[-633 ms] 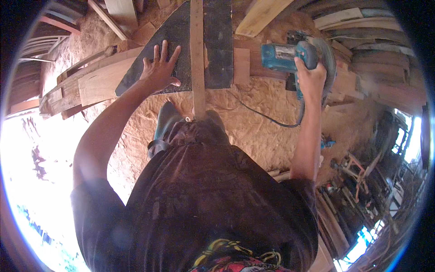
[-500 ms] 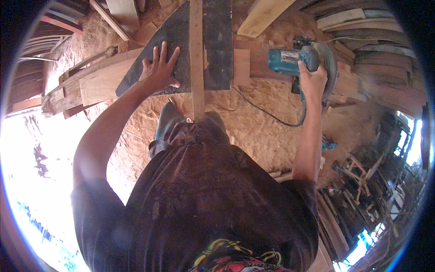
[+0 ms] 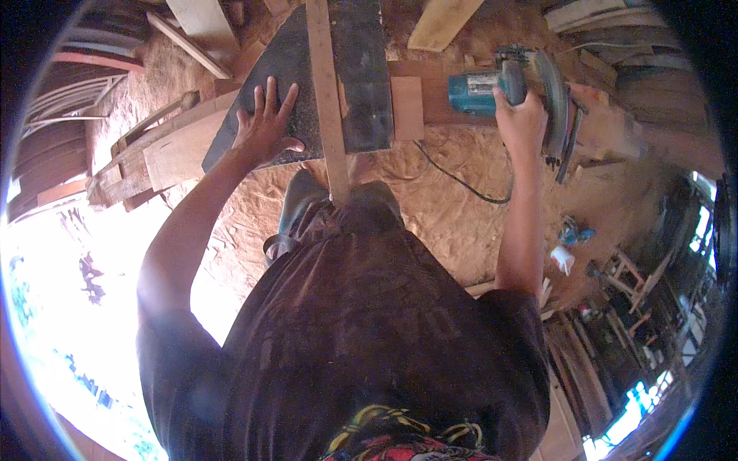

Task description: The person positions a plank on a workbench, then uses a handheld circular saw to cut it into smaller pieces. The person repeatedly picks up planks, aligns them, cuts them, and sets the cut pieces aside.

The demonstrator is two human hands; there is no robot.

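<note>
My right hand [image 3: 523,121] is wrapped round the handle of a teal and black circular saw [image 3: 475,94], whose blade guard is on the right side. The saw is at the right end of a wooden plank. With fingers spread, my left hand [image 3: 267,127] lies flat on a dark board [image 3: 365,92] in front of me. That board has a slanted left edge. A long narrow wooden strip [image 3: 329,115] lies across it, its near end reaching my lap. Beside the board's right edge is a small light wood piece [image 3: 407,107].
A black power cord [image 3: 461,184] curves over the sawdust-covered ground [image 3: 430,223]. Light planks [image 3: 442,23] and a beam [image 3: 173,154] lie ahead and left. Stacked timber [image 3: 661,100] stands at the right. A white cup-like object [image 3: 563,260] and a blue item lie at lower right.
My right hand has turned and tilted the saw, so more of its guard and base shows. My left hand stays flat on the board. The whole view has shifted slightly.
</note>
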